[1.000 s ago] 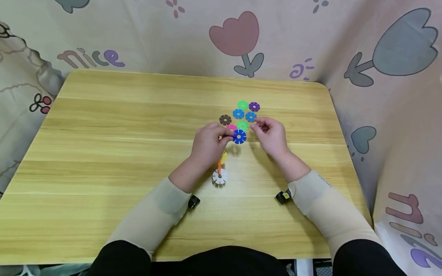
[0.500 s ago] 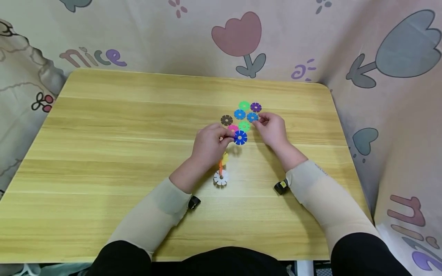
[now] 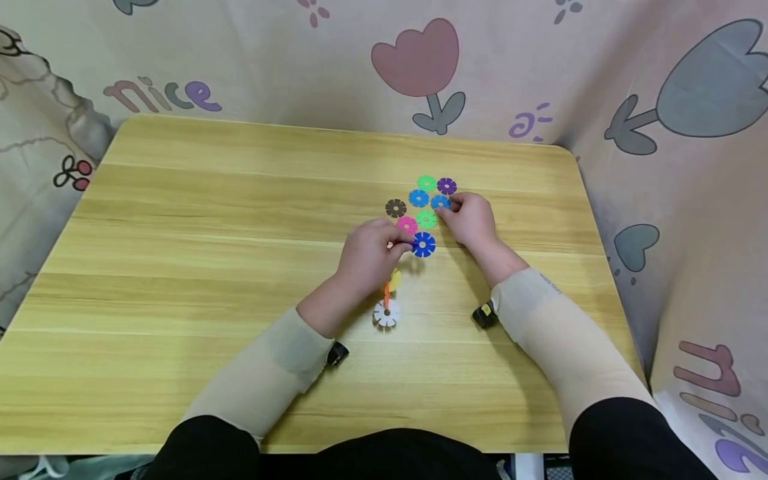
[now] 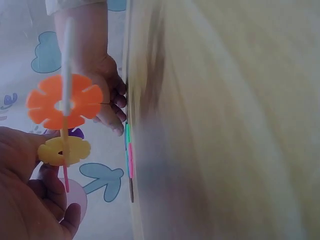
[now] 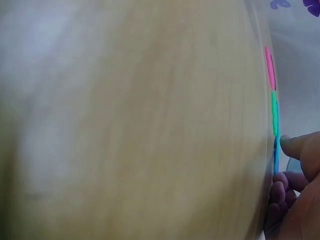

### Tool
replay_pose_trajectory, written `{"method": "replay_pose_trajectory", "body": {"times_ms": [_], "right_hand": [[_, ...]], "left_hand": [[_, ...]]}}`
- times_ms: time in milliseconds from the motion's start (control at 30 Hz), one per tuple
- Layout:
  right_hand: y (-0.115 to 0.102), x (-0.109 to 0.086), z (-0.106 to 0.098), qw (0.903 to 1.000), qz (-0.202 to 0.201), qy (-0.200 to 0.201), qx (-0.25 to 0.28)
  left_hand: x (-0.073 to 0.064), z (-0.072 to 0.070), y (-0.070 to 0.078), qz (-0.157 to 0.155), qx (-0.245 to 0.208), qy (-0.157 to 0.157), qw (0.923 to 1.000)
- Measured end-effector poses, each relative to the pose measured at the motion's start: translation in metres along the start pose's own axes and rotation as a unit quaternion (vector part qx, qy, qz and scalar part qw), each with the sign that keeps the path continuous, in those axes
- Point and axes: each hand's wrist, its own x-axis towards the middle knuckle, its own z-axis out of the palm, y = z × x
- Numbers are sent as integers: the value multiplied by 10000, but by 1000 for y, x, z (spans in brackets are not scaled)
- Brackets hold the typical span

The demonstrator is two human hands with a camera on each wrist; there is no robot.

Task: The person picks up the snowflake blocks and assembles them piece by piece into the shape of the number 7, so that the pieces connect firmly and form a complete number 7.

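My left hand [image 3: 373,253] pinches a chain of joined snowflake discs above the table. Its dark blue disc [image 3: 423,245] sticks out to the right of the fingertips. An orange disc [image 4: 65,101], a yellow disc [image 4: 75,150] and a white disc [image 3: 387,313] hang below on the near side. Part of the chain is hidden by the fingers. At the right, my right hand [image 3: 472,217] reaches a light blue disc [image 3: 441,203] lying flat. Thumb and index finger stand apart at its edge; whether they touch it is hard to tell.
Loose discs lie flat around the light blue one: green [image 3: 427,219], pink [image 3: 407,225], brown [image 3: 395,208], another blue [image 3: 419,198], a second green [image 3: 427,183] and purple [image 3: 447,186]. The wooden table [image 3: 210,267] ends at a patterned cloth [image 3: 288,67] behind.
My right hand has moved forward and a little left, up to the light blue disc. The left hand has drawn slightly back toward me with the chain. The view has shifted slightly.
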Motion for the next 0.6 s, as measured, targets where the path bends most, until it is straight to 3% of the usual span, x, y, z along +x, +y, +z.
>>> {"method": "replay_pose_trajectory", "body": {"times_ms": [233, 600], "right_hand": [[-1, 2, 0, 9998, 134, -13, -138], [-3, 3, 2, 9991, 390, 57, 162]], "left_hand": [[0, 0, 0, 31, 13, 45, 10000], [0, 0, -1, 44, 10, 57, 10000]]}}
